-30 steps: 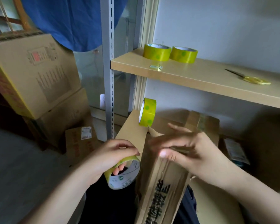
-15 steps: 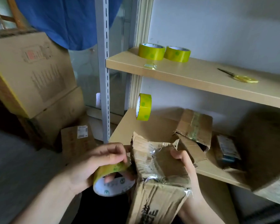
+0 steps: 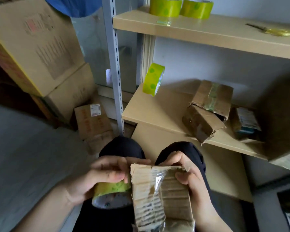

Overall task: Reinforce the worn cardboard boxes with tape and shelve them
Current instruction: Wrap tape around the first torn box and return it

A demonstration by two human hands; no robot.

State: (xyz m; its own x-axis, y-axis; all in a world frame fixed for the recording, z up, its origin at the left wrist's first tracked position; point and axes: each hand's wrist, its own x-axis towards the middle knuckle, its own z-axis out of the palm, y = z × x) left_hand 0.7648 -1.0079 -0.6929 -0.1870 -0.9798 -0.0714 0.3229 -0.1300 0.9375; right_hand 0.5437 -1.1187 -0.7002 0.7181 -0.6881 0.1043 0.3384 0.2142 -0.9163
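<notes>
Meanwhile left hand holds tape roll, right hand worn box.

Upper shelf carries two tape rolls, scissors.

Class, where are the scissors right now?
In the head view, the scissors lie at the right of the upper shelf, apart from the two tape rolls.

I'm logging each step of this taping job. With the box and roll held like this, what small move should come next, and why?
Probably bring the tape roll in the left hand onto the worn cardboard box gripped by the right hand: its top edge is torn, with old tape peeling.
</notes>
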